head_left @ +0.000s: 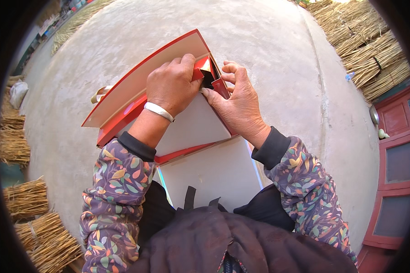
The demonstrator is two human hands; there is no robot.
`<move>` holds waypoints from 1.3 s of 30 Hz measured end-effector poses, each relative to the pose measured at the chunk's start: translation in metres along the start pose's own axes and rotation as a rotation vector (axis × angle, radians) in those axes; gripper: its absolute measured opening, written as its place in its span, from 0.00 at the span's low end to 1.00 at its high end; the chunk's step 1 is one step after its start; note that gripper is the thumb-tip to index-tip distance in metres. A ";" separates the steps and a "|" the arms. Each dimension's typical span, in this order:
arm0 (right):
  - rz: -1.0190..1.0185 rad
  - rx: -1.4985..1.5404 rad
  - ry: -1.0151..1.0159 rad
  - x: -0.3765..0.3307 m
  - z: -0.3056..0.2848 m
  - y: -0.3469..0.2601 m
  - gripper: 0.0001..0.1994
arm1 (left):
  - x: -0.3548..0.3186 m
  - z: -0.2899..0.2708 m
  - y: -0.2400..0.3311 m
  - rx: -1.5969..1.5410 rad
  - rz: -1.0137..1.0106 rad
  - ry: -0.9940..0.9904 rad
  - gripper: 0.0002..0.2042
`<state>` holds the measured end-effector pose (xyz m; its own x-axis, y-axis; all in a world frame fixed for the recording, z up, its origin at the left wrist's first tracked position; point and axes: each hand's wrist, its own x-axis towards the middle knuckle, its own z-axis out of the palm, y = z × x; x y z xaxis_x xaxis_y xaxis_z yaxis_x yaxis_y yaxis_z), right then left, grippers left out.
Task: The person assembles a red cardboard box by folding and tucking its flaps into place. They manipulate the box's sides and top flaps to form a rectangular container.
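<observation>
A red cardboard box with a pale grey inside lies tilted in front of me, its flap raised along the far left side. My left hand is closed on the red wall near the far corner, fingers curled over it. My right hand grips the right wall at the same corner, thumb inside and fingers outside. Between the hands the corner gapes, with folded red card and a dark hollow showing. A gold ribbon sticks out past the flap. My left fingertips are partly hidden.
Under the box, a pale flat panel with shiny edges rests by my lap. Concrete ground spreads around. Bundles of dry stalks lie at the far right, more stalk bundles at left. A red door stands at right.
</observation>
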<state>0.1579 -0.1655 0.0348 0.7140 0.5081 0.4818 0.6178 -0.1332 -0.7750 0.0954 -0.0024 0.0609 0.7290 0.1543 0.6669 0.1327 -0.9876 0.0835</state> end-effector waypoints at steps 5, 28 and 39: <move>-0.046 -0.270 -0.020 0.004 -0.007 0.001 0.20 | 0.001 -0.002 0.008 0.004 0.021 -0.032 0.12; 0.004 -0.153 -0.223 -0.004 -0.040 0.058 0.16 | -0.033 0.028 0.010 -0.234 0.562 0.317 0.18; 0.106 0.067 -0.346 -0.025 -0.030 0.115 0.17 | -0.088 0.033 0.056 -0.154 0.387 -0.237 0.20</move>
<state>0.2210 -0.2195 -0.0541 0.6120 0.7539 0.2390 0.5151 -0.1508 -0.8437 0.0607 -0.0706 -0.0179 0.8404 -0.2417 0.4852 -0.2672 -0.9635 -0.0172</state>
